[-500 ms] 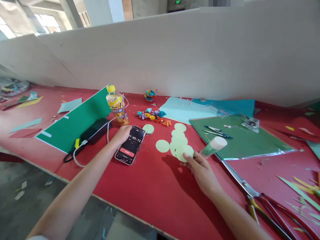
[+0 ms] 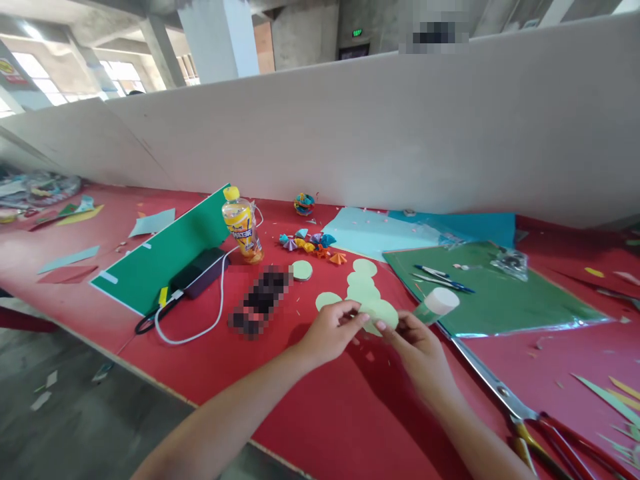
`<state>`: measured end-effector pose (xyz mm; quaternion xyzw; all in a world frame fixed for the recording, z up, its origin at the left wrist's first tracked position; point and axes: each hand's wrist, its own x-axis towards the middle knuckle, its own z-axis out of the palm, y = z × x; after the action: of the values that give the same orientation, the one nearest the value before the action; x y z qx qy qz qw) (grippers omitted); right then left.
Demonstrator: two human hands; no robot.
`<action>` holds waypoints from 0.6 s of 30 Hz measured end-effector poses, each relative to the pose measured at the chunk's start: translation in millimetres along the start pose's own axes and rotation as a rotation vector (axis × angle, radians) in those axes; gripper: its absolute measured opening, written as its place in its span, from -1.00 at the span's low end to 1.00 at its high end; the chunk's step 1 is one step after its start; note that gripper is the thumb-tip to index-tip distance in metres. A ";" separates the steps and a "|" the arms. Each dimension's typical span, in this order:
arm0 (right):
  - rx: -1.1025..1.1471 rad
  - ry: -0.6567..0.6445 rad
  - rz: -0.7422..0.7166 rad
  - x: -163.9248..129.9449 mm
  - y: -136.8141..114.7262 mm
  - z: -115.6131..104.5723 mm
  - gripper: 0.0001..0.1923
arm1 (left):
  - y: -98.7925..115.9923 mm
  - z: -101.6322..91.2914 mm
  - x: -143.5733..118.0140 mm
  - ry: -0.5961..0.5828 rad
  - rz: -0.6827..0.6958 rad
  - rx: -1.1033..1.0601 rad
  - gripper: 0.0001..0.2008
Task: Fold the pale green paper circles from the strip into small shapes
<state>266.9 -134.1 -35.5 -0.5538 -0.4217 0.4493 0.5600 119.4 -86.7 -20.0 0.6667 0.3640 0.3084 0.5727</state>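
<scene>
Between my two hands is a pale green paper circle (image 2: 384,312), lifted a little off the red table. My right hand (image 2: 415,340) pinches its right edge between thumb and fingers. From the left, my left hand (image 2: 335,331) closes thumb and forefinger on its near left edge. More pale green paper circles (image 2: 362,280) lie overlapping just beyond, and one single circle (image 2: 327,300) lies left of them, partly behind my left hand. A glue stick (image 2: 437,305) with a white cap stands tilted right beside my right hand.
Large scissors (image 2: 505,393) lie at the right by paper scraps. A green sheet (image 2: 480,300) holds pens. Folded colourful paper pieces (image 2: 310,243), a drink bottle (image 2: 243,227), a blurred-out phone (image 2: 263,300) and a black box with white cable (image 2: 200,272) are farther left.
My left hand has left the phone and moved right to the paper circle, taking its edge. My right hand still holds the circle. The view has tilted up slightly.
</scene>
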 end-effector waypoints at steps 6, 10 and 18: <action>-0.135 0.022 -0.038 3.7 4.6 0.5 -0.68 | -23.9 -33.1 12.7 0.168 -0.034 0.055 -0.58; -0.171 0.017 -0.056 4.4 9.9 -0.1 -0.67 | -29.6 -66.4 19.3 0.194 -0.083 0.051 -0.51; -0.155 0.010 -0.052 10.8 13.0 -0.8 -0.65 | -36.2 -107.9 29.7 0.244 -0.066 -0.010 -0.49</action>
<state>269.8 -124.1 -48.8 -0.5866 -0.4668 0.3977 0.5291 41.4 -0.8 -39.3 0.6090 0.4509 0.3701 0.5374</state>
